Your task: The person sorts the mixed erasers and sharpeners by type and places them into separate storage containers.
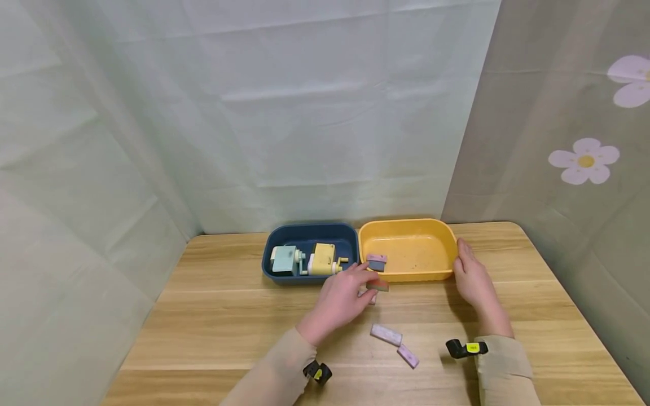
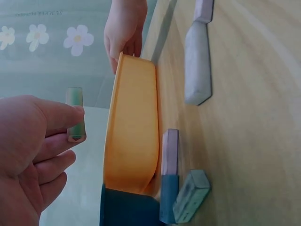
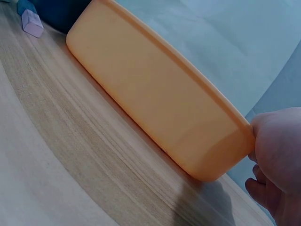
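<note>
Between thumb and fingertips, my left hand [image 1: 345,296] pinches a small eraser [image 2: 75,114] with green and reddish colouring, held above the table near the yellow tray's front left corner. Below that hand lie a pinkish-purple and blue eraser [image 2: 170,176] and a greenish eraser [image 2: 191,196], partly covered in the head view. My right hand [image 1: 474,276] rests against the outer right end of the yellow tray [image 1: 416,277]; some of its fingers are hidden there. Inside this tray, at the left, are a pink eraser [image 1: 377,257] and a dark grey-blue eraser [image 1: 376,266].
A navy tray [image 1: 315,227] touches the yellow one on the left. It holds a light-blue crank pencil sharpener [image 1: 284,259] and a yellow crank pencil sharpener [image 1: 323,258]. Nearer the front lie a whitish eraser [image 1: 386,334] and a purple eraser [image 1: 408,356]. Curtains hang behind the table.
</note>
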`<action>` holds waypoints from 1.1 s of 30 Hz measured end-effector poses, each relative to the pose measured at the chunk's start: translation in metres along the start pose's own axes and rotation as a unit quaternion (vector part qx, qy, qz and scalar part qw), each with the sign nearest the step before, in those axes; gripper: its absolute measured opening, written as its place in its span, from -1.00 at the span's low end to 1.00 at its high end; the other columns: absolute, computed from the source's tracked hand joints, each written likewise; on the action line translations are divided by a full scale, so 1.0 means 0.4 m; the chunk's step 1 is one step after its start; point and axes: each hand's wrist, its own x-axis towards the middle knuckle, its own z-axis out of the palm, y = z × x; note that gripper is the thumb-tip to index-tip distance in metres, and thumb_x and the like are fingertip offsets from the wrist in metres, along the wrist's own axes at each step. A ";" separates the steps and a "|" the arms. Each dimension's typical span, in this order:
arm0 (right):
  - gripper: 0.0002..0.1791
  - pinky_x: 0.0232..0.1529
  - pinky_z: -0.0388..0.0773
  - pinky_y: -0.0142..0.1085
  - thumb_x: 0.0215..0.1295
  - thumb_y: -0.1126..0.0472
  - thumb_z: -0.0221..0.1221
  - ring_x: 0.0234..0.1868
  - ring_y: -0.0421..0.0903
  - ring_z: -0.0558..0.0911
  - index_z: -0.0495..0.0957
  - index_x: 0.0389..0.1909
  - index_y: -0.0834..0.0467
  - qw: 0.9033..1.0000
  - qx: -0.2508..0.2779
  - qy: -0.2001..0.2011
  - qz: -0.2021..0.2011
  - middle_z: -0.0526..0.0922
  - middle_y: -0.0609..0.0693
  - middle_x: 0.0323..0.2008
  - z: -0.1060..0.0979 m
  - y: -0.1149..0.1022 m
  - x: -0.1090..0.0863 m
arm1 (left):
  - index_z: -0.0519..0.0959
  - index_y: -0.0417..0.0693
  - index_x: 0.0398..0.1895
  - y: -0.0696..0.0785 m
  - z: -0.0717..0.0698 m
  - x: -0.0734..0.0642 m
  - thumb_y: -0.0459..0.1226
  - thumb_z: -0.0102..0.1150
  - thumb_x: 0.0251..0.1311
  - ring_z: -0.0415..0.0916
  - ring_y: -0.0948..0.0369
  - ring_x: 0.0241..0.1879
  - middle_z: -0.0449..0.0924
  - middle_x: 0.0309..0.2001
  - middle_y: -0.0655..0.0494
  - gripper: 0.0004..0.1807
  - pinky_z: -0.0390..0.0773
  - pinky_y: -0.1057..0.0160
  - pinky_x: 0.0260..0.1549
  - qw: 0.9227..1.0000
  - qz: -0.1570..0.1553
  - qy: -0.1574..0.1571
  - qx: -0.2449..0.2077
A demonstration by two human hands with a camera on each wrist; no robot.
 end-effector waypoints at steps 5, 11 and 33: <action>-0.35 0.60 -0.05 0.29 0.76 0.16 -0.31 0.65 0.43 -0.03 -0.10 0.65 0.47 1.000 0.001 -0.002 0.003 -0.05 0.46 0.64 0.003 -0.005 -0.001 | 0.78 0.04 0.16 -0.002 -0.002 0.014 -0.21 0.40 0.41 0.71 0.17 -0.25 0.61 0.35 -0.12 -0.70 0.55 0.38 -0.54 1.000 -0.006 -0.006 -0.007; -0.35 0.60 -0.05 0.29 0.75 0.17 -0.31 0.64 0.44 -0.02 -0.11 0.65 0.47 1.000 -0.002 -0.001 0.001 -0.05 0.46 0.64 0.003 -0.007 -0.002 | 0.77 0.11 0.19 -0.006 0.003 0.031 -0.18 0.39 0.42 0.73 0.11 -0.23 0.62 0.34 -0.12 -0.69 0.23 0.40 -0.71 1.000 -0.013 -0.009 -0.001; -0.35 0.60 -0.04 0.29 0.75 0.18 -0.30 0.64 0.45 -0.01 -0.09 0.64 0.49 1.000 -0.002 0.004 -0.004 -0.03 0.48 0.63 0.009 0.000 0.002 | 0.79 0.12 0.07 -0.033 0.048 0.158 -0.10 0.38 0.42 0.69 0.17 -0.20 0.79 -0.02 0.16 -0.76 0.65 0.22 -0.33 0.993 -0.087 -0.051 0.060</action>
